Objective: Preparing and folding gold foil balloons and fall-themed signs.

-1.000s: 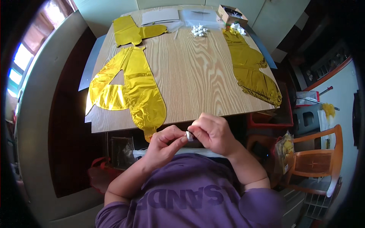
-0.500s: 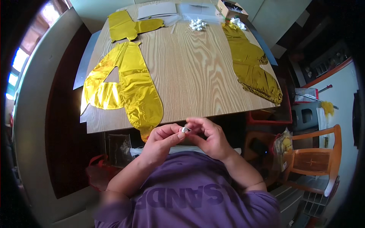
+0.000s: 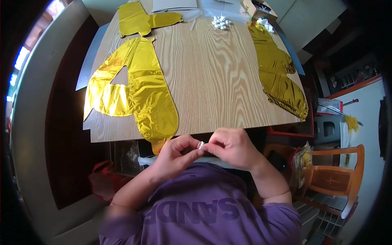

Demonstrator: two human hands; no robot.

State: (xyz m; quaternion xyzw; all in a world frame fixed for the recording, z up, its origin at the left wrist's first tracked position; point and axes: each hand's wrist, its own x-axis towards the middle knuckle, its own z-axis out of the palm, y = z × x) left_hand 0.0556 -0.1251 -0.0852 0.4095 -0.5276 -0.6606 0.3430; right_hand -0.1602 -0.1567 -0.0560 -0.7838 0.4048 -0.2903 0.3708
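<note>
- Step in hand looks like fine fingertip work on a small white piece [image 3: 201,145], which is sitting between both hands at lower centre of the frame, just off the table's near edge.
- Left hand [image 3: 177,153] is pinching the piece between thumb and index finger; its other fingers are curling inward.
- Right hand [image 3: 232,149] is pressing thumb and index together at the piece's right side, apparently gripping part of it; the contact is too small to confirm.
- My read: the next move is calling for a steady left pinch and light, precise right fingertips; the piece is looking easy to drop.
- Wood-grain table [image 3: 204,81] is filling the upper middle.
- Gold foil shape [image 3: 153,94] with a triangular opening is lying flat at left, its narrow tail hanging over the near edge by the left hand.
- Second gold foil shape [image 3: 132,20] is lying upper left; a darker one [image 3: 281,77] is running along the right side.
- White pile [image 3: 221,23] is sitting top centre; crumpled white tissue [image 3: 266,25] and a cardboard box [image 3: 253,10] are sitting upper right.
- Room: wooden chair [image 3: 332,179] is standing lower right, red bag [image 3: 108,179] is resting lower left.
</note>
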